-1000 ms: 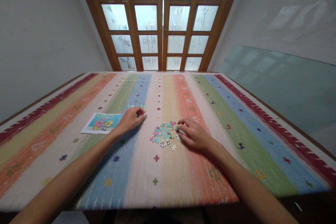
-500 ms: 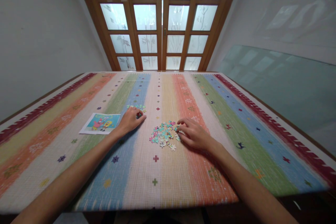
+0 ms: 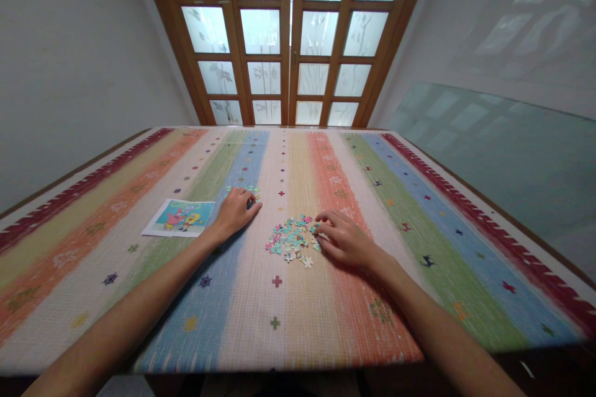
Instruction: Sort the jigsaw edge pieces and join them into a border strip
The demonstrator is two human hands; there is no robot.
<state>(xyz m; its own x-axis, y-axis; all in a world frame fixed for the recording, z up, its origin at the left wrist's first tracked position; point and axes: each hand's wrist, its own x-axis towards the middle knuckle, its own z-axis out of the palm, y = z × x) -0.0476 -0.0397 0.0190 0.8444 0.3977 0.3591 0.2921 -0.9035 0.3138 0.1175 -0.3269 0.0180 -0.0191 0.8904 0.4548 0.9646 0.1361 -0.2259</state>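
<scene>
A pile of small loose puzzle pieces (image 3: 291, 238) lies mid-table on the striped cloth (image 3: 298, 298). My right hand (image 3: 342, 238) rests at the pile's right edge, fingers curled onto the pieces there; what they pinch is too small to name. My left hand (image 3: 236, 209) lies palm down to the left, fingers together, pressing on a small group of pieces (image 3: 246, 189) set apart from the pile. A printed cartoon picture card (image 3: 180, 217) lies flat just left of my left wrist.
The table runs far back to a wooden door with frosted glass panes (image 3: 291, 43). A grey wall stands on the left, and a glass sheet (image 3: 503, 149) leans along the right wall. The near table edge is at the bottom.
My left hand has flattened and slid slightly right over the small group of pieces. The right hand has stayed at the pile's edge.
</scene>
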